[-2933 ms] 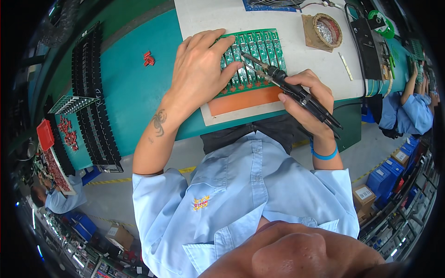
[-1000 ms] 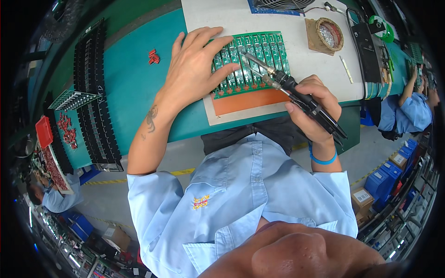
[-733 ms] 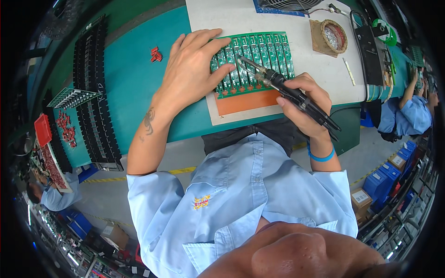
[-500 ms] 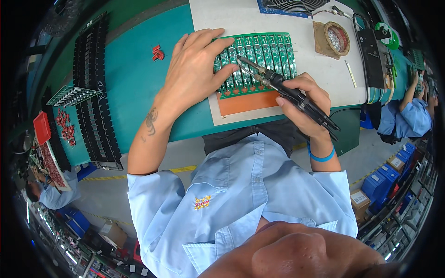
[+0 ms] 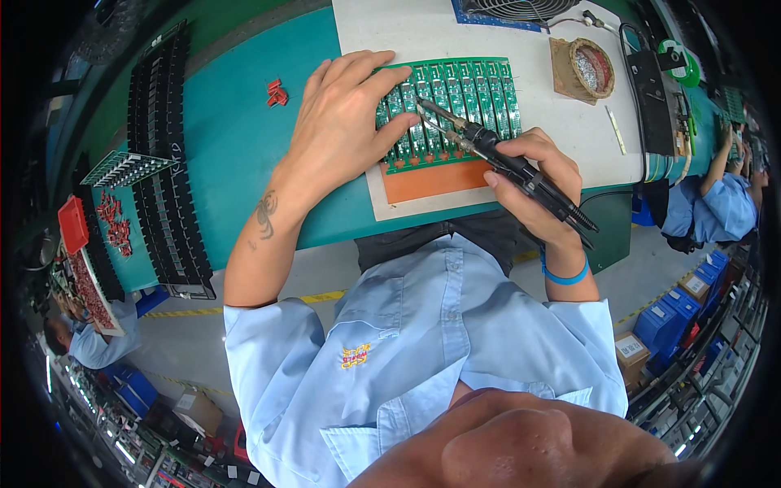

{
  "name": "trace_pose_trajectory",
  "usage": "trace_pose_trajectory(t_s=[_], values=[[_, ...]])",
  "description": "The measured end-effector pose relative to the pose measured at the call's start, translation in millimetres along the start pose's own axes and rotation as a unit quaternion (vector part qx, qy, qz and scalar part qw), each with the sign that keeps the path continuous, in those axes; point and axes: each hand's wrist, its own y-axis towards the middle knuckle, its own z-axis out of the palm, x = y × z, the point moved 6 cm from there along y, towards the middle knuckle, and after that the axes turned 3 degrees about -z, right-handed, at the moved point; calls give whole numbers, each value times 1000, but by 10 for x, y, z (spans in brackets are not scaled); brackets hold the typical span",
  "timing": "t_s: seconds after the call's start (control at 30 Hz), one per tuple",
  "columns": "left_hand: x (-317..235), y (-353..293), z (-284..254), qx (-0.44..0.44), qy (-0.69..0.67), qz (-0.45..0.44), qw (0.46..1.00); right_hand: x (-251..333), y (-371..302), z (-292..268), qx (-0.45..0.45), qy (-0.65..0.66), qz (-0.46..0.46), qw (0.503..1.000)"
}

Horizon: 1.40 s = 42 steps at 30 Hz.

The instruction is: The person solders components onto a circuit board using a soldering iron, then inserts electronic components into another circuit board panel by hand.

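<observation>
My right hand [image 5: 541, 183] is closed around a black soldering iron [image 5: 521, 172], whose two thin metal arms point up and left. Their tips are over a green panel of circuit boards [image 5: 480, 98], near my left thumb. The panel carries long narrow boards side by side, with orange-brown parts along its near edge. Spread over its left end, my left hand [image 5: 342, 114] has forefinger and thumb on the panel, tips apart. An orange sheet [image 5: 435, 183] shows under the panel's near edge. My left palm hides the panel's left side.
Small red parts [image 5: 277, 93] lie on the green mat left of my hand. Black slotted racks [image 5: 167, 163] and a red tray [image 5: 74, 224] are further left. A round pot [image 5: 591, 68] and a fan [image 5: 521, 6] stand at the back right. Co-workers sit at both sides.
</observation>
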Motion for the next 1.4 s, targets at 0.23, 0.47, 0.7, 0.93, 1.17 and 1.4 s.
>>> trace_pose_trajectory(t_s=[0.23, 0.47, 0.7, 0.93, 1.17, 1.4], values=[[40, 5, 26, 1, -26, -5, 1000, 40, -12, -44, -16, 3, -17, 1000], [45, -7, -16, 2, -16, -7, 1000, 104, -26, -63, -21, 15, -36, 999], [107, -21, -115, 28, -13, -35, 999, 77, 25, 55, -4, 16, -24, 1000], [103, -35, -110, 29, 15, -35, 999, 34, 55, 120, 11, -2, 2, 1000], [86, -37, -127, 29, 30, -40, 998, 83, 87, 132, 19, -14, -5, 1000], [119, -42, -91, 36, 25, -48, 998, 138, 73, 123, 13, -20, -23, 999]])
